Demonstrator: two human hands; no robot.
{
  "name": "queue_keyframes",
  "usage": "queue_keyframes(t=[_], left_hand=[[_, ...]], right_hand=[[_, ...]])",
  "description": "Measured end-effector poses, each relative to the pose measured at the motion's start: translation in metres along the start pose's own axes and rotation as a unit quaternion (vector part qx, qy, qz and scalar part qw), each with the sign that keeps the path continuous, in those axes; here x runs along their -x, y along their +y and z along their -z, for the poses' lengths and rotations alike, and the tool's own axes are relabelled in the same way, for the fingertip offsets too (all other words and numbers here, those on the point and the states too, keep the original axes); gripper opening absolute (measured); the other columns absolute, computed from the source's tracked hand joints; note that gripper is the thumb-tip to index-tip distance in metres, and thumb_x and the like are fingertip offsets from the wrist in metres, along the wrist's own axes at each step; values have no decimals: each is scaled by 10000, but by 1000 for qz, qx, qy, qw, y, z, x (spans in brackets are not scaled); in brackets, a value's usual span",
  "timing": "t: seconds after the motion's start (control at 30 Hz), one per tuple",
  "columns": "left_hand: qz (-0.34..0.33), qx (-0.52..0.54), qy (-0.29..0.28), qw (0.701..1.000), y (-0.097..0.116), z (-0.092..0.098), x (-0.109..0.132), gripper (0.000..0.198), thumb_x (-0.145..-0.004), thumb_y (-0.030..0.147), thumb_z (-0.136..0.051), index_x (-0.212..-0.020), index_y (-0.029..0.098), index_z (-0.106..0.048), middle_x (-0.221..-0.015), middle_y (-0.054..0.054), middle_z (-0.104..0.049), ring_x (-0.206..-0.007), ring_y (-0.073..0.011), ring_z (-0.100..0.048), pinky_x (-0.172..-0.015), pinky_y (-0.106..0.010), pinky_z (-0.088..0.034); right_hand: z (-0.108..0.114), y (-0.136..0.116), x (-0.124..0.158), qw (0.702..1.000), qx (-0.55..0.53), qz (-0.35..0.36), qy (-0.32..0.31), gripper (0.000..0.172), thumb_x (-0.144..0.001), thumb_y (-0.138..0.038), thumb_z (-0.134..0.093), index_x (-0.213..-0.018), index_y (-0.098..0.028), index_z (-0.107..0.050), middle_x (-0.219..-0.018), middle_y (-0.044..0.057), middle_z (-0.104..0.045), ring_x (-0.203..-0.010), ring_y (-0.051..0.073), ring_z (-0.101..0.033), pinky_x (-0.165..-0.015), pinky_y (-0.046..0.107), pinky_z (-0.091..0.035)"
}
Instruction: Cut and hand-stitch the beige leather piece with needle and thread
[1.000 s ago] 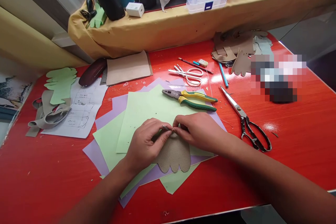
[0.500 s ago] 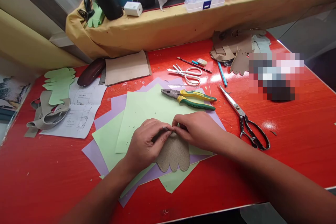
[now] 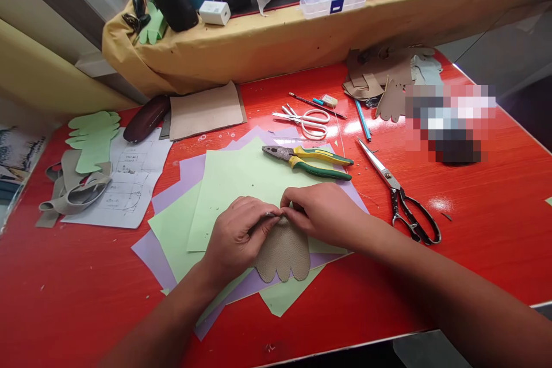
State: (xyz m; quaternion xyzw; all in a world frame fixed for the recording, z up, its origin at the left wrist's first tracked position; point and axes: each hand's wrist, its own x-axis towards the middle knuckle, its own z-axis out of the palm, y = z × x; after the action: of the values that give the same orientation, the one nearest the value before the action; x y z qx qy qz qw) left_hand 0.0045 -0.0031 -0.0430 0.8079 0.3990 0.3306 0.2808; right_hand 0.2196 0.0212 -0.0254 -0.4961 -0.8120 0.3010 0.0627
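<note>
A beige leather piece with a scalloped lower edge hangs from my fingertips over the paper. My left hand pinches its top edge, and something small and dark shows between thumb and forefinger, too small to name. Right beside it, my right hand is closed in a pinch at the same edge, the fingertips of both hands almost touching. Under them lie overlapping green sheets and purple sheets. Combination pliers with yellow-green handles rest on the paper just beyond my hands.
White-handled scissors, a pencil and an eraser lie farther back. Large black-handled shears are at the right. Leather scraps sit at the back right; green paper cutouts and a drawing sheet lie left.
The whole view has shifted slightly, so everything sits a little farther left. Both hands keep their pinch at the top of the leather piece with hardly any movement.
</note>
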Motion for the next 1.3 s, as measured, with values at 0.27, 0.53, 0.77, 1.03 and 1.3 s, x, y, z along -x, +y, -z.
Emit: queue_keyframes(t=[0.27,0.53,0.77,1.03,1.3], left_hand=[[-8,-12,11,1000,-2,-3,1,122,-993,117,-643,-1026,208,-718,-903,-10,-776,-806,-150,-681,-779,-301,-523],[-20,-28,-15,999,-1,-2,-4,144,-1001,101,-615,-1025,205,-712,-891,-7,-762,-803,-151,-664,-781,-304,-519],[-21,-23,-16,999,-1,-6,-4,161,-1011,88,-562,-1016,196,-682,-890,-19,-734,-813,-162,-639,-799,-316,-513],[-16,-5,-4,1000,0,-10,-1,200,-1011,69,-508,-959,206,-645,-875,-16,-709,-825,-169,-638,-803,-307,-504],[-35,-7,14,999,-4,-15,1,164,-1035,101,-515,-972,206,-623,-891,-19,-712,-826,-177,-624,-794,-317,-503]], right_hand=[[-2,1,0,1000,-3,-3,4,136,-976,-300,-631,-970,-226,-744,-777,11,-757,-650,151,-586,-574,289,-181],[-4,3,-1,1000,-1,6,15,160,-989,-324,-631,-936,-215,-736,-754,12,-747,-631,146,-568,-566,286,-190],[-3,7,1,990,-108,55,68,100,-982,-237,-633,-964,-202,-725,-736,-17,-715,-628,118,-572,-588,250,-314],[37,21,11,950,-59,36,306,233,-1025,-370,-635,-1178,-202,-689,-877,31,-704,-769,174,-637,-730,286,-475],[38,35,12,973,185,-13,134,655,-896,-456,-797,-1464,-244,-550,-1291,147,-648,-1155,349,-613,-970,469,-504]])
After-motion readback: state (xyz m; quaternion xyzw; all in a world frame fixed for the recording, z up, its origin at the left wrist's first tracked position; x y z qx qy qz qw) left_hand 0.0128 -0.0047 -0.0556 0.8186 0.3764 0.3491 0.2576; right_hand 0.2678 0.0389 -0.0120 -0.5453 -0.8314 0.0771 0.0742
